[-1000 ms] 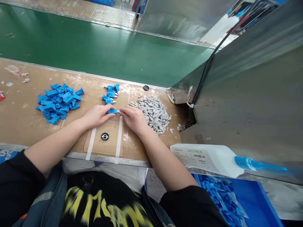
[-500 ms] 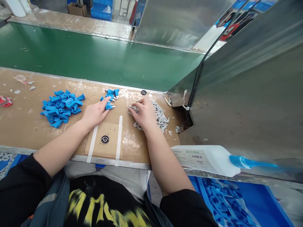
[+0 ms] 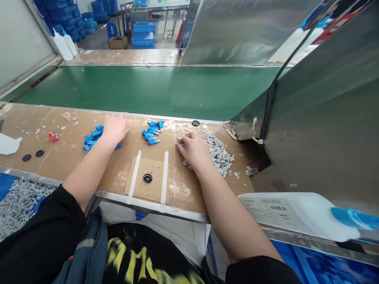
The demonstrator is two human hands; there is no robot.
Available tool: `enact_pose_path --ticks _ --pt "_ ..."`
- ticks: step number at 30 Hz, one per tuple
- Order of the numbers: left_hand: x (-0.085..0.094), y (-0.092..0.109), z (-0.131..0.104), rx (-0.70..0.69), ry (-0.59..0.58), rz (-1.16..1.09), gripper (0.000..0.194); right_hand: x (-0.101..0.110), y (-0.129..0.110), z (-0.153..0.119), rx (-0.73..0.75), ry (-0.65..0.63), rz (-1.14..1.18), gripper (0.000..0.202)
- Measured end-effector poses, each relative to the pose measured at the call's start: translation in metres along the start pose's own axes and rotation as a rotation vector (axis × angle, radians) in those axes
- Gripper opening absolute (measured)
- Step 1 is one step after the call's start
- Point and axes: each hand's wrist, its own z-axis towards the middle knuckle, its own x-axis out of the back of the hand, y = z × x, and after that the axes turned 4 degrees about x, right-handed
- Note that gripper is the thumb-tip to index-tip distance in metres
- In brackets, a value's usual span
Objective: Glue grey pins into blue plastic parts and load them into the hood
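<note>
My left hand [image 3: 115,129] is over the right part of the pile of blue pieces [image 3: 94,136], hiding much of it; its fingers are blurred, and what they hold cannot be made out. At the left edge of the pile of small grey pieces [image 3: 218,154], my right hand [image 3: 195,150] has its fingers drawn together in a pinch, their contents hidden. Between my hands lies a small cluster of blue pieces with pale tips [image 3: 152,132]. Nearer to me, a black round cap [image 3: 147,178] rests on a cardboard piece [image 3: 156,189] held by white tape strips.
A large white glue bottle [image 3: 284,213] lies at the right front edge. Metal panels [image 3: 325,130] rise on the right. A green belt [image 3: 142,86] runs behind the table. At left are a red object [image 3: 53,137], black discs [image 3: 33,156] and a white bottle [image 3: 8,144].
My left hand has left the small blue cluster and moved left to the large blue pile. My right hand remains at the grey pile. The view has shifted left and up.
</note>
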Motion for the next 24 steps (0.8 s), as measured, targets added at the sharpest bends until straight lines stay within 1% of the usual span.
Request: enact_pose_path --ticks 2,3,4,5,6,7,8,9,10,12,14,16,18,21,24 --pt "-0.001 -0.008 0.019 -0.014 -0.159 0.028 0.024 0.000 0.000 0.000 0.009 0.004 -0.012 0.020" --pt "-0.001 -0.009 0.024 -0.022 -0.203 0.035 0.021 0.000 0.001 0.001 0.016 0.013 -0.017 0.019" --pt "0.000 -0.009 0.025 -0.026 -0.203 0.030 0.020 0.000 0.001 0.001 0.021 0.028 -0.014 0.019" --pt "0.001 -0.008 0.023 -0.029 -0.157 -0.003 0.019 0.000 0.001 0.002 0.029 0.051 0.005 0.019" --pt "0.001 -0.005 0.018 -0.036 -0.088 -0.079 0.021 0.001 0.000 0.002 0.047 0.077 0.050 0.019" --pt "0.001 0.000 0.010 -0.048 -0.008 -0.211 0.023 0.002 -0.001 0.003 0.074 0.102 0.124 0.018" --pt "0.000 0.007 0.001 -0.070 0.065 -0.395 0.027 0.002 -0.003 0.003 0.098 0.118 0.226 0.018" --pt "-0.003 0.016 -0.010 -0.104 0.109 -0.619 0.033 0.003 -0.005 0.003 0.118 0.116 0.345 0.018" --pt "-0.007 0.025 -0.020 -0.151 0.109 -0.854 0.038 0.004 -0.008 0.001 0.131 0.095 0.469 0.017" --pt "-0.020 0.046 -0.038 -0.264 -0.010 -1.254 0.046 0.004 -0.017 -0.003 0.135 0.014 0.698 0.018" --pt "-0.036 0.064 -0.048 -0.338 -0.161 -1.500 0.048 0.005 -0.026 -0.010 0.158 -0.077 0.870 0.022" --pt "-0.052 0.076 -0.051 -0.353 -0.260 -1.587 0.048 0.008 -0.033 -0.016 0.231 -0.159 0.974 0.023" --pt "-0.064 0.082 -0.049 -0.349 -0.289 -1.591 0.047 0.013 -0.038 -0.021 0.351 -0.241 0.993 0.021" --pt "-0.072 0.084 -0.046 -0.324 -0.243 -1.597 0.043 0.022 -0.044 -0.025 0.555 -0.364 0.939 0.020" --pt "-0.071 0.084 -0.046 -0.311 -0.174 -1.529 0.041 0.028 -0.049 -0.029 0.697 -0.475 0.878 0.024"
